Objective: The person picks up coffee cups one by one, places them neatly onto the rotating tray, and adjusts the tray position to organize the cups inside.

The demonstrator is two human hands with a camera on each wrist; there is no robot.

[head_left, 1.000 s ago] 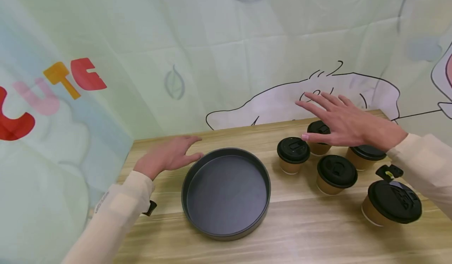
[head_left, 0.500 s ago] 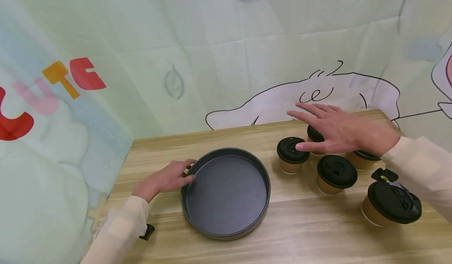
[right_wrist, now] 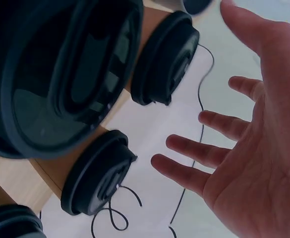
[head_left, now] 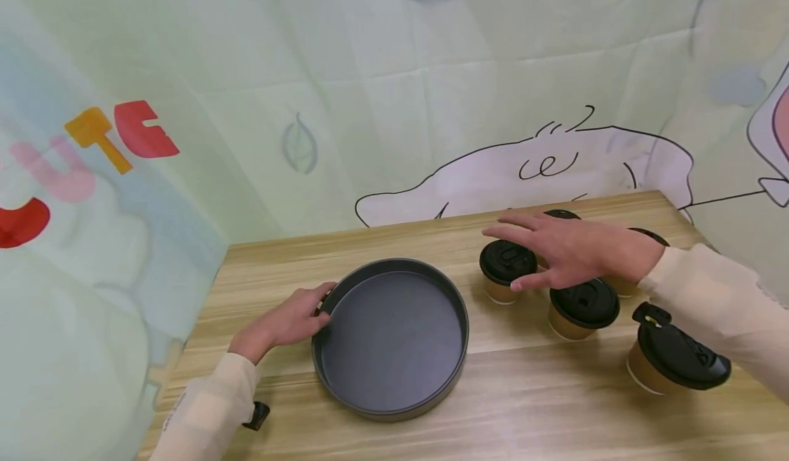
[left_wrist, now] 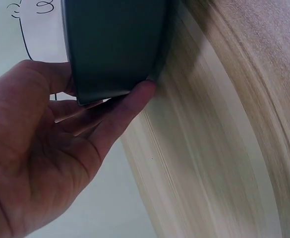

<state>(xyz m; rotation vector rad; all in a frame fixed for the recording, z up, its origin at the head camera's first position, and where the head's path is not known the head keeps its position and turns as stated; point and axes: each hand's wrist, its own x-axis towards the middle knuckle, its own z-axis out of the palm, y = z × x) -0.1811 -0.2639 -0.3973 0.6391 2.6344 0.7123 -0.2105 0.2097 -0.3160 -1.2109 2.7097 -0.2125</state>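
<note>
A round dark grey cake pan sits on the wooden table. My left hand grips its left side, the thumb over the rim. In the left wrist view, the fingers lie against the outside of the pan wall. My right hand is spread above a group of paper cups with black lids and holds nothing. The nearest are a small cup left of its thumb and another cup just below it. Cups behind are partly hidden by the hand. The right wrist view shows extended fingers apart from the lids.
A larger lidded cup stands at the front right, below the right sleeve. A printed cloth backdrop rises behind and left of the table. A black strap piece shows at the left cuff.
My left hand has come down from above the table onto the pan's rim and grips it. My right hand has lowered and moved left over the cups. The pan and cups stay in place.
</note>
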